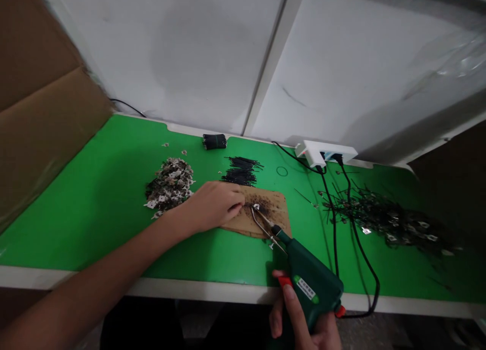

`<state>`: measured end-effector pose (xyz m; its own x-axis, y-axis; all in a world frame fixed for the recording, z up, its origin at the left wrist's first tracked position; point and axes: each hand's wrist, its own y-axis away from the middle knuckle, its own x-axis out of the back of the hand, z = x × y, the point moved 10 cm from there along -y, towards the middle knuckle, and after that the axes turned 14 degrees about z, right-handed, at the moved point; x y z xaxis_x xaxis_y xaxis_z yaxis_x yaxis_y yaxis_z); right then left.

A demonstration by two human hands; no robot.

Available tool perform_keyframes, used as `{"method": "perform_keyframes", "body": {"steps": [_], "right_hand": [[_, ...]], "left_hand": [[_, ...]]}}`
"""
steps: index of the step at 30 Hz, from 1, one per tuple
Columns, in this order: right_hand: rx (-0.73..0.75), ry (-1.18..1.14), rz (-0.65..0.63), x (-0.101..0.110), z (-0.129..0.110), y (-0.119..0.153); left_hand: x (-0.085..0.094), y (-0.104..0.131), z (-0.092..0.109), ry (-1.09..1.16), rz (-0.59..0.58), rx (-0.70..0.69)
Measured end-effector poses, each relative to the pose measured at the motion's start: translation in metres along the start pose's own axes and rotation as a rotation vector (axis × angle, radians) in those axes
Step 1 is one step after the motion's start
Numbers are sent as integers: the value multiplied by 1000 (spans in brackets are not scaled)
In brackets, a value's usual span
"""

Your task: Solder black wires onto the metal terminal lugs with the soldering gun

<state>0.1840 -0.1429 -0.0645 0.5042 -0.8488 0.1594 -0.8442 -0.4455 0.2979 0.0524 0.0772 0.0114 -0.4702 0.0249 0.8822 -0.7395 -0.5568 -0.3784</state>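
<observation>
The soldering gun [316, 274] is dark green, its trigger [284, 280] red, its label [306, 289] white with green ends; the tan board [281, 211] bears blackish specks; the tabletop [114, 188] is green, the wires [240, 176] black, the metal pieces [175, 178] silvery.

Room on table [87, 203] L of metal-bits pile [172, 180]
R tight: cords [334, 233] trail off power strip [313, 155] by soldering gun [317, 274], wire heap [391, 216] alongside.

A green table [94, 188] carries a board [283, 223]. Left of the board lie piled metal parts [172, 178]; just behind it, loose wires [239, 174]; farther behind, a bundle [214, 141]. Behind its right end lies a ring [277, 173]; farther right, a power strip [317, 154]; right of it, a tangled heap [395, 218].
</observation>
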Motion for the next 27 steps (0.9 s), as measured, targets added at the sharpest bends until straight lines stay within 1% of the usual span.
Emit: {"method": "perform_keyframes", "body": {"steps": [5,7,9,11,14,18,22,27], "right_hand": [[-117,-116,-246,-9,22,-14],[-132,-155,-282,-9,27,-16],[-148,-170,-288,-10,29,-15],[-159,-162,-268,-10,29,-13],[-171,-119,-241,-12,26,-10],[-176,-128,-220,-10,21,-11],[-169,-37,-205,-5,18,-11],[-201,-14,-230,-13,9,-4]], "left_hand": [[-2,-1,1,-41,-27,15],[-2,-1,2,-56,-17,14],[-2,-2,3,-67,-8,12],[-3,-2,4,-66,-5,13],[-5,-1,4,-54,-4,14],[-5,0,4,-42,5,7],[-4,0,5,-35,16,-5],[-5,0,4,-26,22,10]]}}
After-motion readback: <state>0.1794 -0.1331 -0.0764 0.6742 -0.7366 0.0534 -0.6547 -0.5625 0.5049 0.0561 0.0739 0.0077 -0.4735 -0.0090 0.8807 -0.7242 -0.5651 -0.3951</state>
